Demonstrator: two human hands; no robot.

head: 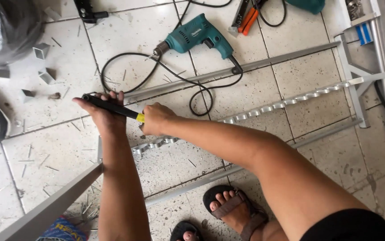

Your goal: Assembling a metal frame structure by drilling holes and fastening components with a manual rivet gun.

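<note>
I see a grey metal frame (290,53) lying across the tiled floor (45,147), its long bars running from the lower left up to the right edge, with a scalloped strip (264,108) between two of them. A dark plastic bag (5,27) fills the top left corner. At the bottom edge, under a slanting grey bar, a flat blue package (60,228) with yellow and red print peeks out; at the top right a small blue label (363,33) sits against the frame's white edge.

A teal power drill (197,35) lies on the floor above the frame, its black cord (156,67) looping below it. Orange-handled pliers (248,18) lie near the top edge. Short square tube offcuts (40,50) sit at the left, well apart from the hands.

My left hand (105,116) is wrapped around the black handle of a tool (112,107) with a yellow collar. My right hand (154,119) is closed at the tool's front end, over the scalloped strip; what it pinches I cannot tell. Open floor lies to the left of the hands, scattered with metal slivers; my sandalled foot (232,207) stands just below the frame.
</note>
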